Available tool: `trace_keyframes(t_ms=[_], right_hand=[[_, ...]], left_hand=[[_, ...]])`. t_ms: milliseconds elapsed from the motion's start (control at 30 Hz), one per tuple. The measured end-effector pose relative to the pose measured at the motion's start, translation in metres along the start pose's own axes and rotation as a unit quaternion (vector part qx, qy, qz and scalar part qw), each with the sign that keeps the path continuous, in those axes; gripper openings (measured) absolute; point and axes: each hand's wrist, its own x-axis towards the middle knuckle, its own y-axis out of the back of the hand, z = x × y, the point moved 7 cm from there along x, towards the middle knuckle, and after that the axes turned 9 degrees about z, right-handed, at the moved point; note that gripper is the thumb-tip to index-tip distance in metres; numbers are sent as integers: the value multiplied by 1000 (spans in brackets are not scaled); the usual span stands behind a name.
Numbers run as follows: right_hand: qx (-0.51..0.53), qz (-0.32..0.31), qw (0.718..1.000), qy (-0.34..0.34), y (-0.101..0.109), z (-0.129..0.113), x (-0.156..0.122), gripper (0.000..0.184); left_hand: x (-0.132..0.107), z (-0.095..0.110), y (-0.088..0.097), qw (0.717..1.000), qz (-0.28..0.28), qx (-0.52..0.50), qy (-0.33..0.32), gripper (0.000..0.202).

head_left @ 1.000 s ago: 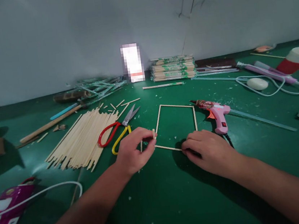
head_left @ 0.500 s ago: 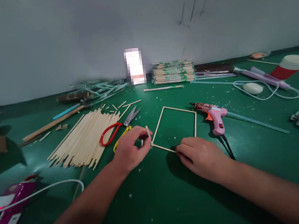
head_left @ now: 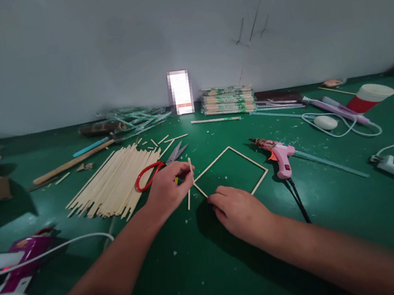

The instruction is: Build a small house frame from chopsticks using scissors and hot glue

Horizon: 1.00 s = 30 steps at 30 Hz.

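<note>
A four-sided frame of thin wooden sticks (head_left: 247, 158) lies on the green table with one corner pointing away from me. My left hand (head_left: 169, 187) pinches a short wooden stick (head_left: 190, 167), held upright at the frame's left corner. Whether the stick touches the corner I cannot tell. My right hand (head_left: 243, 213) has its fingers closed on the frame's near side, hiding part of it. Another short stick (head_left: 189, 200) shows below my left fingers. Scissors (head_left: 176, 154) with a red and a yellow handle lie behind my left hand, partly covered by it.
Right of the frame lies a pink hot glue gun (head_left: 283, 161) with a clear glue stick. A pile of wooden sticks (head_left: 110, 184) is at left, a purple glue gun (head_left: 27, 257) nearer me. Wrapped stick bundles (head_left: 227, 100) and a bright, blurred-out screen (head_left: 180, 92) stand by the wall.
The frame has turned clockwise, its far corners swinging right and nearer. My right hand has moved left along with its near side. My left hand still holds the upright stick.
</note>
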Motion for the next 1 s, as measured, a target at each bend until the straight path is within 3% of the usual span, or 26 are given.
trace_keyframes(t_ms=[333,467,700,1000], right_hand=[[99,40,993,40,5,-14,-4,21],[118,25,991,66,4,-15,-6,26],[129,-8,986,103,6,-15,-13,49],[83,-26,993,85,11,-9,-13,45]], left_hand=[[1,-4,-2,1000,5,-3,-3,10],[0,-5,-3,1000,-1,-5,-7,11],[0,-4,-1,1000,4,2,-13,11],[0,-3,4,1000,20,5,3,12]])
